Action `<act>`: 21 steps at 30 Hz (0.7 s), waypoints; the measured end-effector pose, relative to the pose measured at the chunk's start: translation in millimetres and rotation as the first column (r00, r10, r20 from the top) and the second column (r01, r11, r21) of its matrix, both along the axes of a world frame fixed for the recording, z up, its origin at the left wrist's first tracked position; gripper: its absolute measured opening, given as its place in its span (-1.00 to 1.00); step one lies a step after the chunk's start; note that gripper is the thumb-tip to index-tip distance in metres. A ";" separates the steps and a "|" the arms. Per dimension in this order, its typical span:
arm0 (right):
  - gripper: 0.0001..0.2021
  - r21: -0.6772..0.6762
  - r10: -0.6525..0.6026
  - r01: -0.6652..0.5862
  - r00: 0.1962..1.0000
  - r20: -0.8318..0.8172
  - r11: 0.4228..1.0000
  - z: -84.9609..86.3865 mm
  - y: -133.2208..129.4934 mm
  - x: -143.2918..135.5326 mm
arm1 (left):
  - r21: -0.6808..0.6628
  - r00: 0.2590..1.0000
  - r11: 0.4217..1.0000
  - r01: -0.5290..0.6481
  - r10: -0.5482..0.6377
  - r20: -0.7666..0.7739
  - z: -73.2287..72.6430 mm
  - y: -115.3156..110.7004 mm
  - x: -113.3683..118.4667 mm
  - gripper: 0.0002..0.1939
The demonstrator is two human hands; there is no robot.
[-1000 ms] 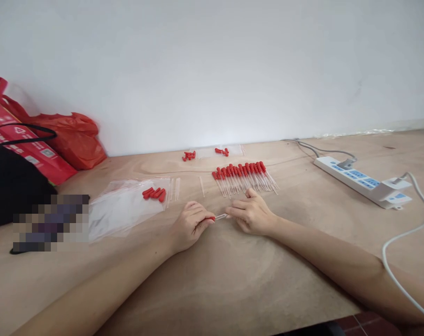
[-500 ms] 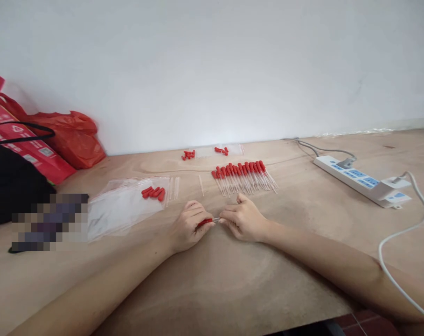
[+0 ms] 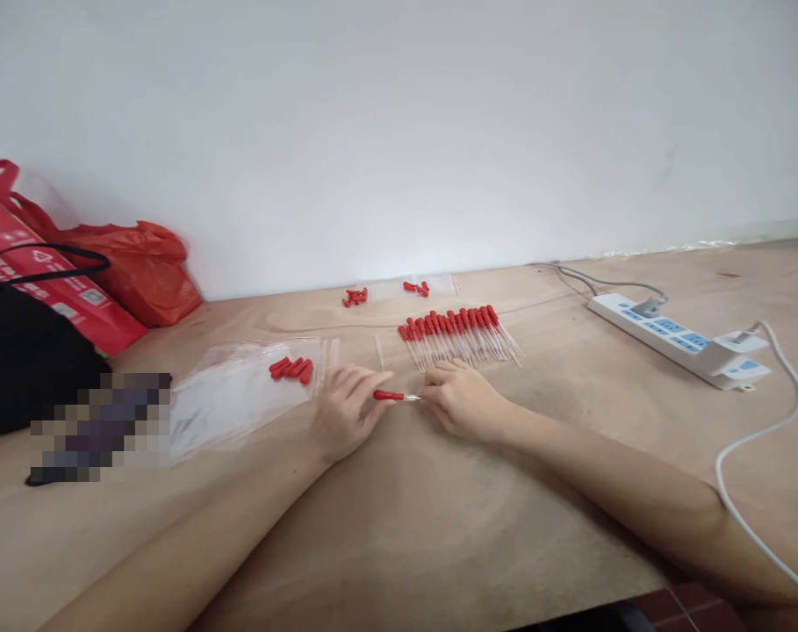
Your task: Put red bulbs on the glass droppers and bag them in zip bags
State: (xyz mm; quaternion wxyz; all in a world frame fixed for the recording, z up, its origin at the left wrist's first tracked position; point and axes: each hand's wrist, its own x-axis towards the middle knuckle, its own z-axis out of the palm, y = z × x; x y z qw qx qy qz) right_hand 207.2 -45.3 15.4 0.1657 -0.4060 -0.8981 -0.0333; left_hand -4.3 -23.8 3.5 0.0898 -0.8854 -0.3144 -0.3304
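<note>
A dropper [image 3: 390, 396] with a red rubber bulb and a clear tube lies level between my hands. My right hand [image 3: 468, 402] pinches its tube; the far end is hidden in the fingers. At the bulb end, my left hand [image 3: 344, 412] has its finger and thumb spread apart, leaving the whole bulb in sight. Behind my right hand, several finished-looking red-topped droppers [image 3: 461, 323] form a row. Loose clear tubes [image 3: 334, 353] lie behind my left hand, and another single tube [image 3: 379, 351] is nearer the row. Loose red bulbs [image 3: 291, 369] rest on a clear plastic bag [image 3: 231, 408].
More red bulbs [image 3: 355, 297] and a small clear bag [image 3: 442, 284] lie near the wall. A white power strip [image 3: 675, 338] with a trailing cable [image 3: 734, 452] is on the right. At left are a red bag [image 3: 135, 263], a black item [image 3: 30, 360] and a blurred-out object [image 3: 109, 426].
My left fingers have loosened from around the red bulb, which now shows fully. My right hand still pinches the tube, its fingers lowered. The view has shifted slightly.
</note>
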 end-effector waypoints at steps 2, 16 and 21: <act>-0.81 -0.103 -0.096 0.087 0.991 -0.093 0.991 -0.9 9.8 -0.8 | 0.036 0.983 0.984 -0.177 0.175 0.061 -0.5 4.7 -7.8 -0.69; -0.80 -0.186 -0.550 0.530 0.832 -0.079 0.828 -6.9 83.8 -57.4 | -0.032 0.739 0.742 -0.670 0.661 -0.130 2.6 24.4 -42.7 -0.63; -0.79 -0.148 -0.524 0.514 0.851 -0.033 0.845 -9.7 85.8 -57.1 | -0.027 0.659 0.661 -0.749 0.742 -0.122 10.8 33.6 -60.4 -0.72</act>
